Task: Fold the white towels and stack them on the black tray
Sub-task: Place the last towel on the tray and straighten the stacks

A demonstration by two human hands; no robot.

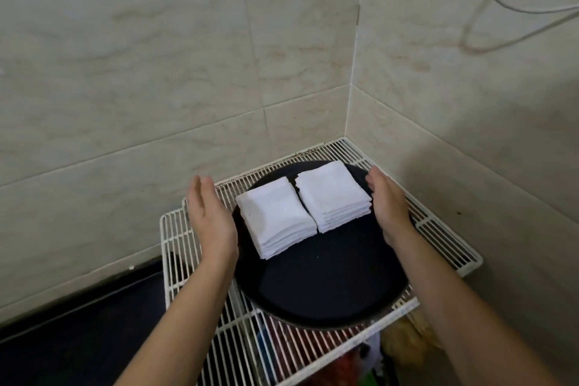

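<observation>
**A:** Where were the towels found, and how were the hands held?

**B:** Two stacks of folded white towels were seen side by side on the far half of the black tray (329, 291); the tray was set on a white wire rack (445, 238) in a tiled corner. Nothing was gripped; the left hand (208, 213) and the right hand (388, 207) were held flat and on edge, fingers straight, palms turned inward towards each other.

**A:** Which way were the stacks lying from the hands?

**B:** They were bracketed between the two palms. The right hand was placed just beside the outer edge of the right stack (332, 194); whether it was touched could not be told. The left hand was placed over the tray's left rim, apart from the left stack (275, 216). The long sides of both stacks were run from near to far, roughly in line with the palms; the left stack was set a little nearer than the right.

**A:** What was judged of the coming move?

**B:** An inward press to square the stacks was thought likely; the right hand was judged the nearer, so more travel would be asked of the left. The near half of the tray was left bare; no unfolded towel was seen.
</observation>
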